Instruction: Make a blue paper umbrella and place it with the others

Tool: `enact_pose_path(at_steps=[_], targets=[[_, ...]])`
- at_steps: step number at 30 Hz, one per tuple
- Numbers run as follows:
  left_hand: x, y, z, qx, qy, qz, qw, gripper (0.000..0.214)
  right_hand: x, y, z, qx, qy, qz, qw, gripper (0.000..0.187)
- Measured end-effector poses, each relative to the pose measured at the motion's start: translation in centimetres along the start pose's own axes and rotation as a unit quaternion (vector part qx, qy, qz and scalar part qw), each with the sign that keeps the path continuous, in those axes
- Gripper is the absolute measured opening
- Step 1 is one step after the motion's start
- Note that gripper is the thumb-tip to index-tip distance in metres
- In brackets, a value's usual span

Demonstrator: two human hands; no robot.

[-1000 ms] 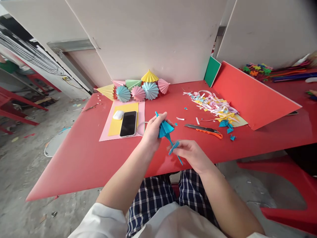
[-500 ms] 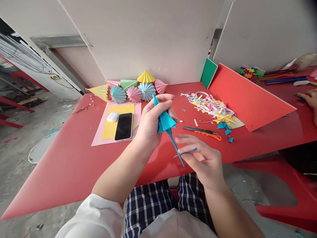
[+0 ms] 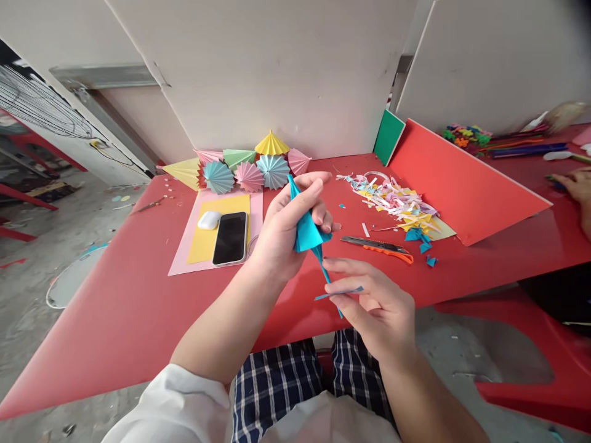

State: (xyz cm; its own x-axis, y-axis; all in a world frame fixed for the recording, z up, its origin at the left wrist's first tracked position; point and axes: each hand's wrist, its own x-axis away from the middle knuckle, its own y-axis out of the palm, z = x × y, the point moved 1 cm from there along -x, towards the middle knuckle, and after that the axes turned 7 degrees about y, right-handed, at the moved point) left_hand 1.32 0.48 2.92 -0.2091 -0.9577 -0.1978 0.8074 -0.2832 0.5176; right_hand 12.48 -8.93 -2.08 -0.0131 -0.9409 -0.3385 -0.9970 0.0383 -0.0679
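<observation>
My left hand (image 3: 286,231) is closed round a folded blue paper umbrella (image 3: 308,234), its tip pointing up and its thin blue stem slanting down to the right. In my right hand (image 3: 381,301), a narrow blue paper strip (image 3: 346,293) is pinched between thumb and fingers, lying across the lower stem. The right fingertips are at the stem; whether they press on it I cannot tell. Beyond my hands stand several pleated paper umbrellas, among them a yellow one (image 3: 271,144) and a light blue one (image 3: 275,170).
An orange utility knife (image 3: 378,247) lies right of my hands, before a heap of paper scraps (image 3: 392,197). A red board (image 3: 466,184) leans behind. To the left are a phone (image 3: 229,238) and a white earbud case (image 3: 209,220) on paper sheets. Another person's hand (image 3: 579,184) shows far right.
My right hand has shifted slightly down with the strip, which now reaches farther left across the stem. The left fingers have shifted a little on the umbrella.
</observation>
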Motion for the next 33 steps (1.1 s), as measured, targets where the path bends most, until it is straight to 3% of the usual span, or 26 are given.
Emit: enact_pose_path(at_steps=[3,6,9,14,20,25,28,33], targets=[[0.1,0.2,0.0,-0.024,0.029,0.001,0.999,0.016,0.1,0.0,0.4,-0.037,0.053,0.001,0.998,0.022],[0.2,0.4,0.0,-0.039,0.055,-0.02,0.998,0.027,-0.1,0.3,0.8,-0.098,0.154,-0.06,0.981,0.012],[0.3,0.4,0.0,-0.042,0.05,-0.042,0.997,0.033,-0.2,0.6,0.8,-0.114,0.202,-0.1,0.968,0.007],[0.4,0.3,0.5,-0.033,-0.003,-0.07,0.997,0.041,-0.2,0.5,0.9,-0.111,0.209,-0.07,0.969,0.007],[0.1,-0.2,0.6,-0.008,-0.009,-0.177,0.984,0.04,-0.2,-0.1,1.7,-0.277,0.253,-0.111,0.92,0.009],[-0.2,-1.1,0.0,-0.038,-0.009,-0.179,0.983,0.051,-0.2,-0.2,1.9,-0.376,0.261,-0.141,0.878,0.01],[-0.2,-1.3,-0.2,-0.041,-0.004,-0.181,0.983,0.048,-0.3,-0.1,1.9,-0.39,0.27,-0.14,0.869,0.01],[0.0,-0.7,-0.1,0.036,0.014,-0.222,0.974,0.034,-0.4,0.0,2.1,-0.401,0.276,-0.134,0.863,0.012]])
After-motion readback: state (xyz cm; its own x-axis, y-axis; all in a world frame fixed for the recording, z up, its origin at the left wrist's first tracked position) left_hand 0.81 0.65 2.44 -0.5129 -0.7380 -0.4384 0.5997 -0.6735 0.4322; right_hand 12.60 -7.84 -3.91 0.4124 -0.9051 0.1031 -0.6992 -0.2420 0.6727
